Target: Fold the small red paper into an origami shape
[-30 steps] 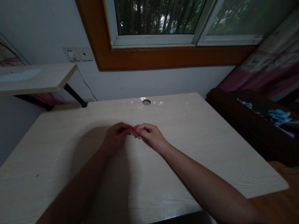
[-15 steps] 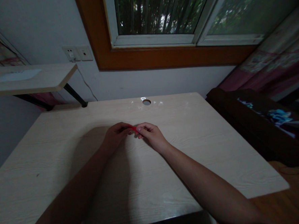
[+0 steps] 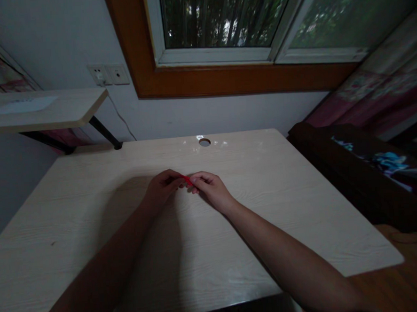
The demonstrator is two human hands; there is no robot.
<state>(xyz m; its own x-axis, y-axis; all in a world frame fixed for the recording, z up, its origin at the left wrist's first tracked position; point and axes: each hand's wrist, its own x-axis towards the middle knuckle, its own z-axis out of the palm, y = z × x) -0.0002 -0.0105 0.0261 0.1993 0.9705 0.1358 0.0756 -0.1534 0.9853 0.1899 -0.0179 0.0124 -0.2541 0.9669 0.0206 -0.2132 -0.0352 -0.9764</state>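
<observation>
Bare left hand [image 3: 163, 186] and bare right hand [image 3: 211, 188] share a thin red strip [image 3: 187, 180], material unclear, on the near side of the round desk hole [image 3: 204, 142], slightly left. Two-end grip probably steadies so small a piece. Both hands: thumb and fingers pinched on the strip, little gap between hands. Pale wood-grain desk [image 3: 284, 184] surrounds the hole; pale shelf on black legs [image 3: 89, 111] left of it; brown wooden window frame [image 3: 242, 81] beyond.

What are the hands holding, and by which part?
A small, thin red thing; the left hand and right hand pinch it from opposite sides, a bit showing between them. Its ends are hidden.
</observation>
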